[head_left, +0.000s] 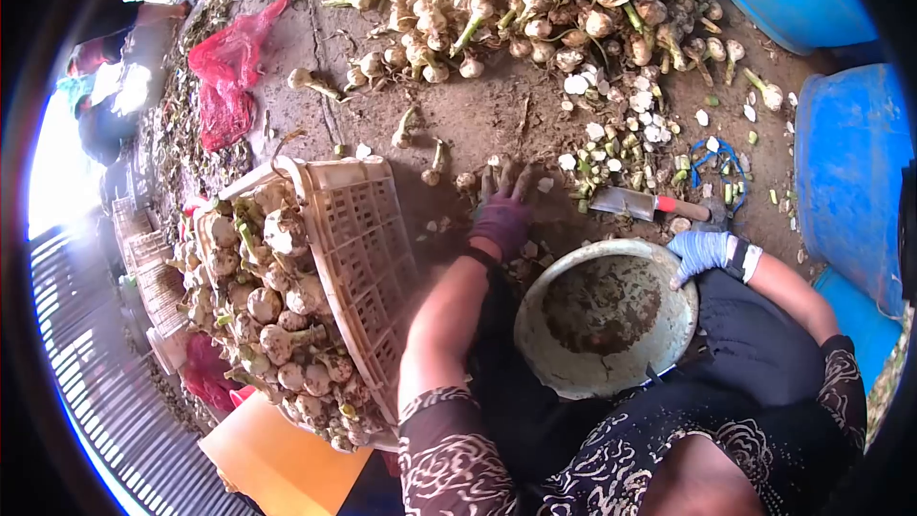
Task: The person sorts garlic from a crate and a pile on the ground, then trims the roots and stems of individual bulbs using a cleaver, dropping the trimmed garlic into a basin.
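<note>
My left hand point(501, 210), in a dirty purple glove, reaches forward over the soil with its fingers spread, beside a small loose garlic bulb point(465, 182). My right hand point(702, 253), in a pale blue glove, is closed on the rim of a round, mud-stained basin point(611, 377) in my lap. In front of the basin a knife point(626, 203) with a red and wooden handle lies on the ground. Cut garlic pieces point(597, 148) are scattered beyond it. To the left of my left arm a tilted plastic crate point(358, 220) is full of garlic bulbs point(277, 325).
A big heap of garlic point(573, 10) lies ahead. Blue tubs point(850, 172) stand at the right. Red netting point(229, 72) lies at the upper left, with a yellow board point(277, 459) at the lower left. Other people point(110, 124) are at the far left.
</note>
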A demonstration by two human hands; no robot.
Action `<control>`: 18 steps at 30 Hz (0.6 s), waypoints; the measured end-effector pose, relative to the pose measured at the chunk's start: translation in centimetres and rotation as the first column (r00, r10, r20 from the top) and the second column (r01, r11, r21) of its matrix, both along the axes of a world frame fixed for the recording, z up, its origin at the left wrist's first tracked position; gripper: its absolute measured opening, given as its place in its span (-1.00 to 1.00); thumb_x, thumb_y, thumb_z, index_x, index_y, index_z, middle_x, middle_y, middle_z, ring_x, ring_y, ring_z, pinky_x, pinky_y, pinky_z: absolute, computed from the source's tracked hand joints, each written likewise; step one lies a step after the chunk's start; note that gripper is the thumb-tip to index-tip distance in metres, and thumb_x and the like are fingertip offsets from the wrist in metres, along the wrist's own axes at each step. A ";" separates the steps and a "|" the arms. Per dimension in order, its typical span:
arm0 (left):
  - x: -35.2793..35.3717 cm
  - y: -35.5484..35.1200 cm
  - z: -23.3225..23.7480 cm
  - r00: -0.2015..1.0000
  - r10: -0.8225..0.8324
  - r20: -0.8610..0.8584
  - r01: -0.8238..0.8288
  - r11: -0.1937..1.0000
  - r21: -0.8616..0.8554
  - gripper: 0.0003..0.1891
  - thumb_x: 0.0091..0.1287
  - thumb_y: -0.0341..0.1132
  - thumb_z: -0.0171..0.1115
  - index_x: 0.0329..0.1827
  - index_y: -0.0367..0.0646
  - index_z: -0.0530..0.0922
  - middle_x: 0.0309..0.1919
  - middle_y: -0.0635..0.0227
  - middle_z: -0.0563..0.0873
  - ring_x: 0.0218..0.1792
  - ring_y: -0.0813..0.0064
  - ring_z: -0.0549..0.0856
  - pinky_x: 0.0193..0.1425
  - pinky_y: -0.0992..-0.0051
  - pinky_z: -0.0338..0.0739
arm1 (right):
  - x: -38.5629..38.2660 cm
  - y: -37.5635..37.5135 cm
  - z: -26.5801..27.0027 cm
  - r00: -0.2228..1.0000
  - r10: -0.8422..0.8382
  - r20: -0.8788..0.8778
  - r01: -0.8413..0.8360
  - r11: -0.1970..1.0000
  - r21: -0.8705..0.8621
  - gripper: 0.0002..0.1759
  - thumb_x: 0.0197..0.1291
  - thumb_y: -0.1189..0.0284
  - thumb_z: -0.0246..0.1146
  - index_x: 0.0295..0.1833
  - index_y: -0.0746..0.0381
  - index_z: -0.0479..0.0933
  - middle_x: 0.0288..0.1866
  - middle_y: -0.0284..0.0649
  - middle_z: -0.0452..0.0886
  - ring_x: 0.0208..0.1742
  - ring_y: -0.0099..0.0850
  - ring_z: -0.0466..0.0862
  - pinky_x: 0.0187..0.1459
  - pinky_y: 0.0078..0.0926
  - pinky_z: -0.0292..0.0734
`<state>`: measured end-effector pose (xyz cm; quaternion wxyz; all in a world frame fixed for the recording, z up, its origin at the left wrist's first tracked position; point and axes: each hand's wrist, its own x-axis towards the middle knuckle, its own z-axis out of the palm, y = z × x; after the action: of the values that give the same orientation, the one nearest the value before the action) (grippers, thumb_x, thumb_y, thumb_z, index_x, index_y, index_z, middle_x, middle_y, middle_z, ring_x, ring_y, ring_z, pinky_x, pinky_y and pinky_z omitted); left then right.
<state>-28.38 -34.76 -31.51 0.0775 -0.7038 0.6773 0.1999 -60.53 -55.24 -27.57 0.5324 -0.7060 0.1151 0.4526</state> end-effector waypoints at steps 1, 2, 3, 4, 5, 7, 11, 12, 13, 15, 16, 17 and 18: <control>0.3 -0.2 0.3 0.998 0.021 -0.067 -0.020 0.999 0.025 -0.21 -0.05 0.05 0.32 0.36 0.17 0.38 0.48 0.17 0.16 0.51 0.00 -0.02 0.50 -0.12 -0.19 | 0.0 -0.2 0.1 0.999 -0.010 -0.041 0.010 1.000 -0.011 -0.38 -0.16 0.08 0.52 -0.07 0.31 0.60 -0.21 -0.08 0.71 -0.15 -0.25 0.70 -0.09 -0.31 0.54; 0.8 0.0 -0.4 0.997 0.024 -0.068 -0.022 0.999 0.029 -0.21 -0.05 0.05 0.32 0.36 0.17 0.38 0.48 0.17 0.16 0.51 0.00 -0.02 0.50 -0.12 -0.19 | 0.2 -0.4 0.1 0.999 -0.008 -0.043 0.008 1.000 -0.007 -0.38 -0.16 0.08 0.52 -0.07 0.31 0.60 -0.21 -0.08 0.71 -0.15 -0.25 0.70 -0.09 -0.31 0.54; 1.4 0.3 -0.3 0.996 0.054 -0.075 -0.058 0.997 -0.056 -0.22 -0.07 0.07 0.32 0.32 0.12 0.41 0.47 0.17 0.17 0.51 0.00 -0.01 0.49 -0.13 -0.15 | 0.4 -0.5 0.1 0.998 -0.016 -0.058 0.018 0.999 0.031 -0.38 -0.16 0.09 0.52 -0.07 0.31 0.60 -0.21 -0.09 0.71 -0.14 -0.26 0.70 -0.09 -0.31 0.54; 1.9 0.6 -0.2 0.993 0.086 -0.083 -0.097 0.985 -0.139 -0.23 -0.09 0.09 0.32 0.28 0.07 0.45 0.46 0.17 0.19 0.50 0.00 0.00 0.47 -0.14 -0.11 | 0.6 -0.5 0.3 0.997 -0.022 -0.074 0.027 0.997 0.069 -0.37 -0.17 0.09 0.52 -0.06 0.32 0.60 -0.21 -0.09 0.71 -0.14 -0.26 0.70 -0.08 -0.31 0.54; 2.2 1.4 0.2 0.982 0.188 -0.027 -0.190 0.973 -0.128 -0.31 -0.07 0.11 0.28 0.15 -0.04 0.52 0.41 0.10 0.25 0.48 0.01 0.07 0.45 -0.14 -0.04 | 0.9 -0.6 0.5 0.996 -0.027 -0.082 0.034 0.995 0.089 -0.36 -0.17 0.09 0.52 -0.05 0.32 0.60 -0.18 -0.10 0.71 -0.12 -0.26 0.69 -0.07 -0.31 0.54; 4.2 3.2 -1.4 0.963 0.266 0.054 -0.254 0.954 -0.158 -0.36 -0.01 0.08 0.27 0.13 -0.07 0.53 0.39 0.06 0.28 0.45 -0.03 0.12 0.46 -0.10 -0.02 | 0.9 -0.6 0.0 0.997 -0.026 -0.076 0.035 0.993 0.112 -0.40 -0.16 0.13 0.51 -0.06 0.31 0.60 -0.20 -0.11 0.72 -0.14 -0.28 0.70 -0.06 -0.33 0.54; 5.6 5.7 0.3 0.835 0.549 0.045 -0.511 0.802 -0.309 -0.45 0.10 -0.10 0.31 0.14 -0.17 0.51 0.28 -0.04 0.39 0.32 -0.04 0.33 0.43 0.11 0.17 | 1.8 -1.6 0.2 0.999 -0.033 0.009 0.033 0.999 0.044 -0.47 -0.19 0.18 0.51 -0.13 0.31 0.62 -0.29 -0.13 0.71 -0.19 -0.31 0.69 -0.12 -0.36 0.53; 5.7 6.5 1.4 0.832 0.554 0.041 -0.518 0.800 -0.304 -0.45 0.10 -0.10 0.31 0.14 -0.17 0.51 0.28 -0.04 0.39 0.32 -0.04 0.33 0.43 0.11 0.17 | 2.0 -2.5 0.4 0.987 -0.163 0.010 0.161 0.983 0.091 -0.51 -0.22 0.21 0.51 -0.20 0.31 0.62 -0.37 -0.15 0.69 -0.25 -0.32 0.67 -0.19 -0.38 0.52; 5.6 7.5 2.6 0.730 0.662 -0.169 -0.673 0.656 -0.341 -0.42 0.09 -0.15 0.36 0.17 -0.20 0.48 0.23 -0.04 0.44 0.29 -0.02 0.38 0.39 0.18 0.24 | 2.8 -3.2 1.6 0.962 -0.260 0.080 0.262 0.965 -0.019 -0.51 -0.23 0.22 0.51 -0.20 0.30 0.61 -0.36 -0.16 0.68 -0.25 -0.33 0.67 -0.19 -0.39 0.52; 4.1 9.9 4.5 0.583 0.723 -0.371 -0.811 0.491 -0.318 -0.39 0.08 -0.19 0.40 0.20 -0.23 0.45 0.18 -0.04 0.49 0.27 0.00 0.43 0.35 0.24 0.31 | 3.3 -3.9 3.2 0.880 -0.418 0.226 0.466 0.851 -0.242 -0.51 -0.24 0.25 0.51 -0.19 0.29 0.59 -0.32 -0.16 0.67 -0.22 -0.35 0.66 -0.16 -0.40 0.52; 3.3 11.2 5.4 0.396 0.793 -0.463 -0.918 0.355 -0.178 -0.38 0.07 -0.20 0.42 0.19 -0.25 0.45 0.15 -0.02 0.52 0.24 0.06 0.47 0.31 0.28 0.35 | 3.1 -4.4 3.1 0.827 -0.469 0.310 0.558 0.751 -0.353 -0.50 -0.24 0.26 0.50 -0.17 0.29 0.57 -0.28 -0.16 0.66 -0.20 -0.36 0.65 -0.13 -0.41 0.52; 2.6 12.4 6.0 0.189 0.831 -0.523 -0.978 0.207 -0.025 -0.37 0.06 -0.22 0.44 0.19 -0.28 0.44 0.11 -0.01 0.56 0.21 0.12 0.51 0.28 0.31 0.39 | 1.7 -5.3 1.4 0.807 -0.414 0.421 0.576 0.707 -0.410 -0.46 -0.25 0.25 0.50 -0.14 0.28 0.54 -0.21 -0.12 0.64 -0.13 -0.30 0.65 -0.08 -0.38 0.52; 1.9 14.2 5.3 0.186 0.834 -0.519 -0.979 0.204 -0.022 -0.37 0.06 -0.22 0.44 0.19 -0.28 0.44 0.11 -0.01 0.56 0.21 0.12 0.51 0.28 0.31 0.39 | 2.6 -5.4 2.5 0.870 -0.353 0.345 0.492 0.663 -0.564 -0.45 -0.23 0.22 0.49 -0.11 0.29 0.54 -0.18 -0.05 0.62 -0.08 -0.17 0.64 -0.04 -0.31 0.51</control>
<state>-26.47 -20.54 -26.19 -0.3254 -0.9104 0.1328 0.2185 -57.96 -60.68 -25.08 0.3610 -0.8395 0.3670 0.1741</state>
